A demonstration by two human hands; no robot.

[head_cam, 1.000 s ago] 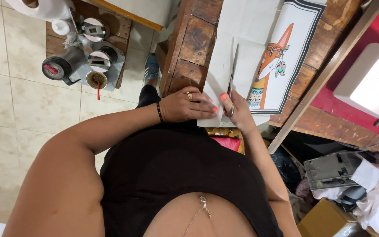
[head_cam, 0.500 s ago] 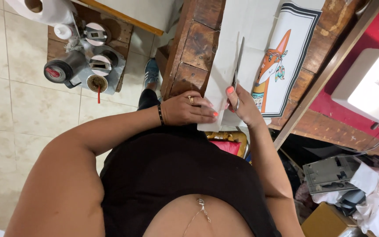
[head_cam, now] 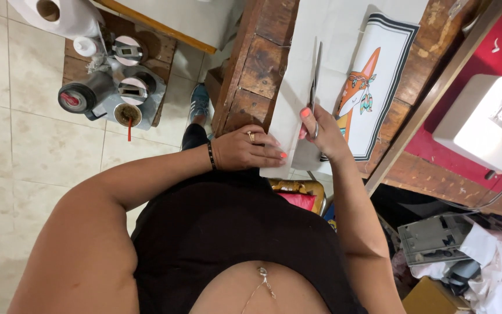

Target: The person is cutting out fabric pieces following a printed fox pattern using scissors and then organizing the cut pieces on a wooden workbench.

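A white fabric sheet (head_cam: 332,35) with a printed orange fox panel (head_cam: 373,87) lies on a worn wooden table (head_cam: 257,64). My right hand (head_cam: 321,131) grips a pair of scissors (head_cam: 316,75), whose blades point away from me along a cut line in the white cloth left of the fox panel. My left hand (head_cam: 245,148) lies flat on the near left corner of the cloth, fingers pointing right and pressing it onto the table edge. It wears a ring and a dark bracelet.
A low wooden stand (head_cam: 117,52) on the tiled floor at left holds tape rolls, small containers and a paper roll (head_cam: 59,14). A white sewing machine (head_cam: 486,128) sits at right on a red surface. Cloth scraps and a grey device (head_cam: 437,238) lie at lower right.
My right hand has moved the scissors farther away along the cloth. My left hand stays flat on the near edge of the fabric.
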